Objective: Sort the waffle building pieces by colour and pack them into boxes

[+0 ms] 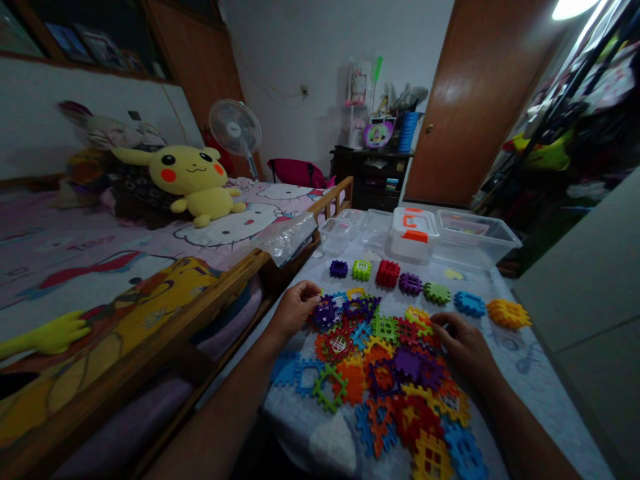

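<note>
A loose pile of colourful plastic interlocking tiles (353,377) with notched edges covers the near part of the table. My left hand (299,308) is at the pile's back left, its fingers closed at the edge of a purple tile (325,312). At the right side of the pile rests my right hand (461,339), fingers bent and apart, close to yellow and red tiles (419,321). Behind the pile stands a curved row of small stacks, among them a dark purple stack (339,269), a red stack (388,273), a blue stack (470,303) and an orange stack (509,313).
Clear plastic bins (477,233) and a lidded box with orange latches (413,233) line the table's far end. A wooden bed rail (210,313) runs along the left. On the bed sits a yellow plush toy (195,183); a fan (235,127) stands behind.
</note>
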Motion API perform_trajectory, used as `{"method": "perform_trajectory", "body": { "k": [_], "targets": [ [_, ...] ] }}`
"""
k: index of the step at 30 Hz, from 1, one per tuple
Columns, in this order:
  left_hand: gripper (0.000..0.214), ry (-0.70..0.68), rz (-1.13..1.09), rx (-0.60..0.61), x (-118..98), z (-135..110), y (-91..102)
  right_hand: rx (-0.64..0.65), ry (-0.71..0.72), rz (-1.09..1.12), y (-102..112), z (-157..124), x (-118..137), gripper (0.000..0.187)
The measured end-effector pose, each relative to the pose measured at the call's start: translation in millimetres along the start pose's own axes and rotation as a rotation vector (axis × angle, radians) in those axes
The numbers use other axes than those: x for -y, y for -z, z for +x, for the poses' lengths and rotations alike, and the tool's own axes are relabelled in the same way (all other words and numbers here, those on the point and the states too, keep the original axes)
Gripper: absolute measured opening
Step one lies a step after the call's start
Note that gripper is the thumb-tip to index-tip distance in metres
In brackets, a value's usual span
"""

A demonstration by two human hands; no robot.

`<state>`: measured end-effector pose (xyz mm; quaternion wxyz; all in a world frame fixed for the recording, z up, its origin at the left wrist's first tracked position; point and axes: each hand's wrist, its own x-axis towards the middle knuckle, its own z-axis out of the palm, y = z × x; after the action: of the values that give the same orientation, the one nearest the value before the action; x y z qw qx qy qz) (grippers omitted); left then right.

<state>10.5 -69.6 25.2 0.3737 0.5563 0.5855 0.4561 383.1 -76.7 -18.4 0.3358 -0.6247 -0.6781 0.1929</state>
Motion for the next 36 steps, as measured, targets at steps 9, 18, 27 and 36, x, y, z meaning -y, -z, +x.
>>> {"method": "perform_trajectory", "body": {
  "k": [9,18,27,36],
  "targets": [
    [0.011,-0.403,0.391,-0.111,1,0,15.5,0.009,-0.005,0.006,2,0,4,0.03],
    [0.02,-0.517,0.561,0.057,11,25,4.4,-0.004,-0.005,0.019,1,0,4,0.032],
    [0.026,-0.407,0.602,0.249,28,64,15.4,0.005,-0.001,0.007,2,-1,6,0.03],
    [0.022,-0.448,0.605,0.357,2,24,12.2,-0.003,-0.007,0.033,1,0,5,0.029]
  ]
}}
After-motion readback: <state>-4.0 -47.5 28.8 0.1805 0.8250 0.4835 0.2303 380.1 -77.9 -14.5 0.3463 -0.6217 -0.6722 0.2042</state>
